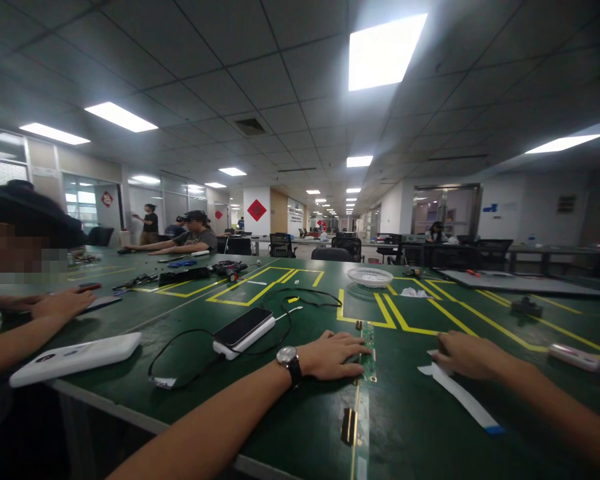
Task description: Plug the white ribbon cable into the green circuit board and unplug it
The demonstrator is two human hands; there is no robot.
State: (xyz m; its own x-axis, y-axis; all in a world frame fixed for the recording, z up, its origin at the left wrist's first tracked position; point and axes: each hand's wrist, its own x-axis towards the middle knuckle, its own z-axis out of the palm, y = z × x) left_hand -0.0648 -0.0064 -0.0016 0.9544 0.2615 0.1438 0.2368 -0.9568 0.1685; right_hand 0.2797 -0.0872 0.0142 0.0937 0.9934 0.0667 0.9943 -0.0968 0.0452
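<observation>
My left hand [333, 356], with a wristwatch on its wrist, lies palm down with its fingers stretched onto a long, narrow green circuit board [363, 420]. The palm hides a stretch of the board's left edge; a dark, gold-edged piece [349, 425] lies on the lower part. To the right, my right hand [463, 353] has its fingers curled down on the upper end of a white paper-like strip [463, 397] with a blue tip. Its fingertips are mostly hidden, but they seem to pinch the strip against the table.
Left of my hand, a phone [244, 327] rests on a white block with a black cable. Another white device [75, 359] lies by the table edge near a co-worker's hands [63, 303]. Beyond are a white basket [370, 277], yellow tape lines and a pink-white object [574, 357].
</observation>
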